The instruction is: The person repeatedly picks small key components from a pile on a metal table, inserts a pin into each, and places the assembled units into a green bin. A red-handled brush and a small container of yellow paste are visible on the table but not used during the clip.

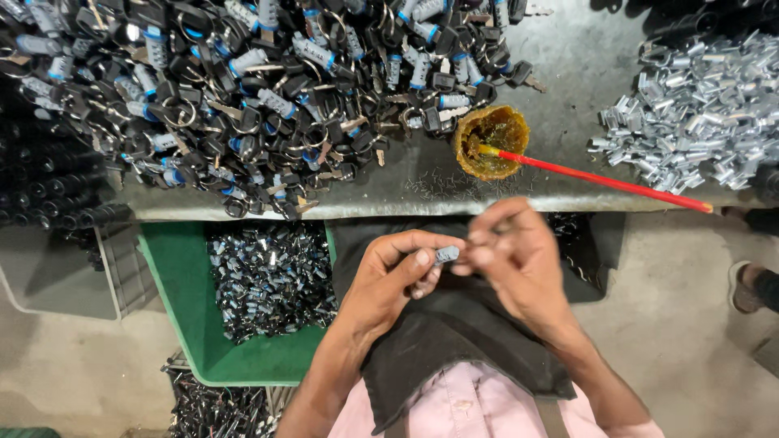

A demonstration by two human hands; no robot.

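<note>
Head view, looking down: a small grey metal cylinder (446, 255) sits between the two hands, over a dark cloth (454, 332) spread on the person's lap. Its long axis appears to run roughly left to right, from one hand toward the other, though the piece is small and partly covered. The left hand (398, 272) pinches the cylinder between thumb and fingertips, closed on its left end. The right hand (511, 251) meets it from the opposite side; its fingers are bunched at the right end, but motion blur hides whether they grip the piece or only touch it. Both hands are equally near; the left one carries the part.

Just beyond the hands runs the edge of a grey workbench (568, 57). A small round pot of amber grease (491, 142) stands near that edge, straight ahead of the right hand, with a red stick (608, 180) resting in it and slanting off to the right. A large heap of black keys and rings (243, 89) covers the bench on the left; a pile of bright metal clips (698, 113) lies on the right. Below the bench, left of the left forearm, a green bin (182, 308) holds many small metal parts.
</note>
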